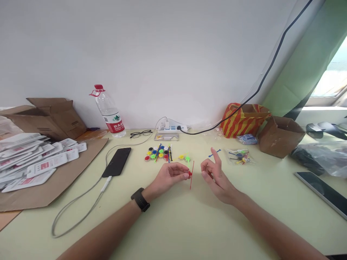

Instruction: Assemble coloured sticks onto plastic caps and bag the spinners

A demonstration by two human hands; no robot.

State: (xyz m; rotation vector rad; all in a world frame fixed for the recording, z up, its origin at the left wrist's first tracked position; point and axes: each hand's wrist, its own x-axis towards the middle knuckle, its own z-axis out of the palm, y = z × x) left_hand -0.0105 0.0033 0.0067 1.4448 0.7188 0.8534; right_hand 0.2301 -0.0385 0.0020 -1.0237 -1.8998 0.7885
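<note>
My left hand [170, 176], with a black watch on the wrist, pinches a small red piece on a thin red stick [191, 176] that stands nearly upright over the pale green table [173, 220]. My right hand [215, 174] hovers just right of the stick with nothing in it, its index finger raised and the other fingers loosely curled. Beyond the hands lie several small coloured round pieces [157, 153] with coloured sticks, two more round pieces [184, 157], and a blue stick [214, 153].
A black phone [117, 161] on a white cable lies to the left. A water bottle [110, 112], glasses [141, 134] and a power strip [173, 127] stand by the wall. Cardboard with white packets [38, 159] is far left; a striped bag [244, 121], box [280, 136], parts bag [238, 156] and tablet [322, 189] are right.
</note>
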